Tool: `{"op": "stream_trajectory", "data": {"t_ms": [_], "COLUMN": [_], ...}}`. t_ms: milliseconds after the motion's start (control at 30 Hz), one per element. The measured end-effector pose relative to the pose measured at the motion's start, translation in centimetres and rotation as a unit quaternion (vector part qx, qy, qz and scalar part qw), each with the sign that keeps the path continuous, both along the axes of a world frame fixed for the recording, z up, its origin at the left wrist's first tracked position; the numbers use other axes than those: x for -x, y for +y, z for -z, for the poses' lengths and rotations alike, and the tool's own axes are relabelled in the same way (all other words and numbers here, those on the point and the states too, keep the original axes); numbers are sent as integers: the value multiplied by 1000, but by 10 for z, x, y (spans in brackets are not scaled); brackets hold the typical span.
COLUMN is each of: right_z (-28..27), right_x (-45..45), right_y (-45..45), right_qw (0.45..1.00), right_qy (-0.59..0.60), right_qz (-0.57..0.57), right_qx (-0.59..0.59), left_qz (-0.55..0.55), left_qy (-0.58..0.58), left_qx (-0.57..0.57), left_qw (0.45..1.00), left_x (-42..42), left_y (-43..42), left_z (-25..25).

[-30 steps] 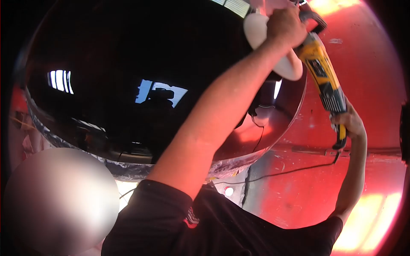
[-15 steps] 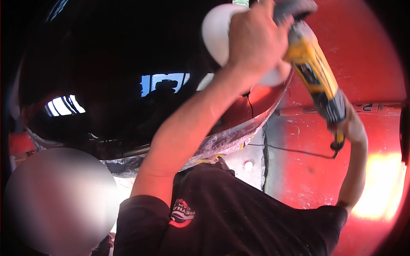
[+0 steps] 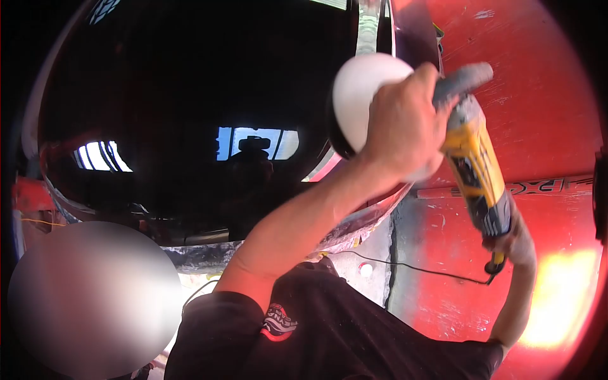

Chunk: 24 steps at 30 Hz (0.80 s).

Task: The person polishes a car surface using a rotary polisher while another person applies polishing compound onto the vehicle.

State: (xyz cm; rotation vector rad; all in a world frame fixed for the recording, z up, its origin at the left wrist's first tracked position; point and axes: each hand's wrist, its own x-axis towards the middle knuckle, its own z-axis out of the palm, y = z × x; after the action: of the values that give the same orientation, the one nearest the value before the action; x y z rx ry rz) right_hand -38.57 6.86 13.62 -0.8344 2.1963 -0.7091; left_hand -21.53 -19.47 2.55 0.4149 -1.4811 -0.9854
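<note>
A yellow and black polisher (image 3: 476, 161) slants across the right side of the view. Its round white pad (image 3: 364, 95) lies at the right edge of a glossy black curved panel (image 3: 190, 82); whether it presses on the surface I cannot tell. My left hand (image 3: 405, 120) is closed around the front of the tool, by the dark grey side handle (image 3: 465, 82). Lower down, my right hand (image 3: 516, 244) grips the rear of the body, where a power cord (image 3: 437, 273) leaves it. The fingers of my right hand are partly hidden.
Red surfaces (image 3: 544, 120) with lettering stand close on the right. Pale masking material (image 3: 190, 258) runs along the panel's lower edge. A blurred round patch (image 3: 95, 297) covers the lower left. The cord trails across in front of my dark shirt (image 3: 380, 335).
Both hands and the polisher have shifted right and down in the view. The panel and its reflections also sit slightly differently. Both hands keep their hold on the tool.
</note>
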Motion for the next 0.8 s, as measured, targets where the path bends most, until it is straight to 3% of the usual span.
{"op": "stream_trajectory", "data": {"t_ms": [33,100,133,200,300,333,433,500,567,600,633,667,700,800], "right_z": [-8,-14,-16,-20,-24,-23,-20,-21,-17,-14,-13,-17,-10,-9], "right_x": [2,22,27,25,54,53,50,44,34,31,29,11,10,-15], "right_y": [-24,-63,-84,-125,-171,-180,-178,-168,-138,-119,-100,-84,-60,-11], "right_qw": [999,992,987,996,992,993,993,993,994,994,994,991,993,995], "right_qy": [27,103,136,32,55,35,18,40,13,50,74,112,103,89], "right_qz": [-13,-66,-81,-75,-111,-106,-109,-105,-96,-88,-80,-66,-54,-32], "right_qx": [-14,-18,-26,47,22,30,45,29,49,39,15,-40,-22,-45], "left_qz": [-1,-95,-80,-87,-151,-98,-157,-109,-83,-137,-139,-86,-93,41], "left_qy": [-25,-22,1,-3,-85,-73,-104,-30,-59,12,-32,-30,-32,-22], "left_qx": [-26,31,33,39,54,50,55,56,15,51,58,36,25,-6], "left_qw": [999,995,996,995,983,991,981,992,995,989,988,995,995,999], "left_x": [9,35,42,53,77,78,83,71,52,54,51,43,33,1], "left_y": [-18,-61,-82,-127,-186,-200,-205,-178,-134,-115,-97,-77,-52,2], "left_z": [-4,-6,-11,-24,-32,-34,-38,-31,-31,-22,-13,-8,-7,3]}}
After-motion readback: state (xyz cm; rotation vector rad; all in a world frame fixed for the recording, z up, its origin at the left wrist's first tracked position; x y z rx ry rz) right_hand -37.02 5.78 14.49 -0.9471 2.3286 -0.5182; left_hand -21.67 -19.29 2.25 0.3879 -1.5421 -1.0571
